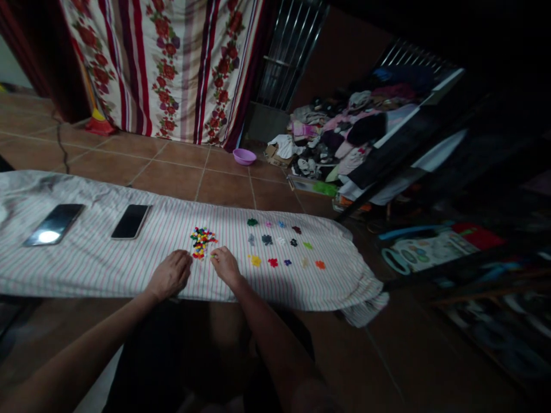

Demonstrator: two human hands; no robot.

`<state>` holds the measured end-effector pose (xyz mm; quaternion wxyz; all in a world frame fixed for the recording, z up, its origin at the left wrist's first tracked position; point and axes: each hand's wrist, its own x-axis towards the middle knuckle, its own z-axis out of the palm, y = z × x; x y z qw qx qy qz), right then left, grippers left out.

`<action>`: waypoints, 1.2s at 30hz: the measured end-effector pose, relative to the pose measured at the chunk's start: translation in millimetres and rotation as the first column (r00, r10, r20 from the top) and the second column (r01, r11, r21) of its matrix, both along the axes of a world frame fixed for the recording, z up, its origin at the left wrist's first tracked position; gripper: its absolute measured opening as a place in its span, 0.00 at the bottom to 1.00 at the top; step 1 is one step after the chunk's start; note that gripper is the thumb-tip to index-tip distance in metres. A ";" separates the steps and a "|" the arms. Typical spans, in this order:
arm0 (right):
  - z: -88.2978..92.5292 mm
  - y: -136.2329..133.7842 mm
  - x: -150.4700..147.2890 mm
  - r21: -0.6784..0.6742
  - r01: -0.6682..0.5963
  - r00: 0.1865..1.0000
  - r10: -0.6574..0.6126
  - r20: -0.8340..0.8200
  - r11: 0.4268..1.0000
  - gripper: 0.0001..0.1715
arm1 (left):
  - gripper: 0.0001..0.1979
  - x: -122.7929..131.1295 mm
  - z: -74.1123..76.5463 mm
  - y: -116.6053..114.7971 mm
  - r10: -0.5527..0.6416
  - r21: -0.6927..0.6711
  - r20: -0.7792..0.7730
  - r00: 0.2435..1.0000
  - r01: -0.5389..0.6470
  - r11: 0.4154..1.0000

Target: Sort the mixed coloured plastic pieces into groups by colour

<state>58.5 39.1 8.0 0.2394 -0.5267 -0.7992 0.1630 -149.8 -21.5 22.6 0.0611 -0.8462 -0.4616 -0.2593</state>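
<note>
A mixed pile of tiny coloured plastic pieces point(201, 240), perhaps beads or toy bricks, lies on a striped cloth point(163, 229). My left hand point(171, 274) rests back-up on the cloth, just left of the pile's near edge, fingers loosely bent and seemingly holding nothing. At the pile's right edge, my right hand point(225, 265) has thumb and fingertips pinched on a small yellow-green piece point(213, 256). Right of it are small single-colour heaps in rough rows, among them a yellow heap point(255, 261), a red heap point(272, 263), a dark grey heap point(267, 240) and a green heap point(252, 222).
Two phones point(131, 221) lie left of the pile, the farther-left one reflecting light. The cloth covers a long narrow board with a rounded right end. Beyond are a tiled floor, a purple basin point(244, 156), a floral curtain point(167, 69) and heaped clothes point(336, 135).
</note>
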 end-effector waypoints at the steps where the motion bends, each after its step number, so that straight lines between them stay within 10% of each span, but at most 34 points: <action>1: 1.2 -1.3 2.6 0.002 0.007 1.000 -0.007 0.001 1.000 0.09 | 0.14 -3.6 -5.1 1.4 0.054 0.038 0.023 0.998 -0.054 0.998; 9: 20.7 6.0 85.7 0.035 0.127 0.987 -0.123 -0.101 0.991 0.14 | 0.17 -21.0 -33.2 11.6 0.284 0.009 0.021 0.959 -0.284 0.959; 22: 34.3 38.2 252.8 0.134 0.547 0.837 -0.537 -0.103 0.826 0.18 | 0.16 -4.4 -5.0 17.8 0.424 -0.128 -0.072 0.903 -0.430 0.894; 29: 34.4 49.8 300.6 0.047 0.728 0.685 -0.728 -0.006 0.684 0.18 | 0.14 9.2 8.4 23.3 0.505 -0.124 -0.175 0.845 -0.528 0.840; 36: 31.2 62.3 326.4 0.068 0.751 0.651 -0.753 0.094 0.657 0.18 | 0.14 7.2 2.0 22.3 0.517 -0.082 -0.139 0.845 -0.530 0.844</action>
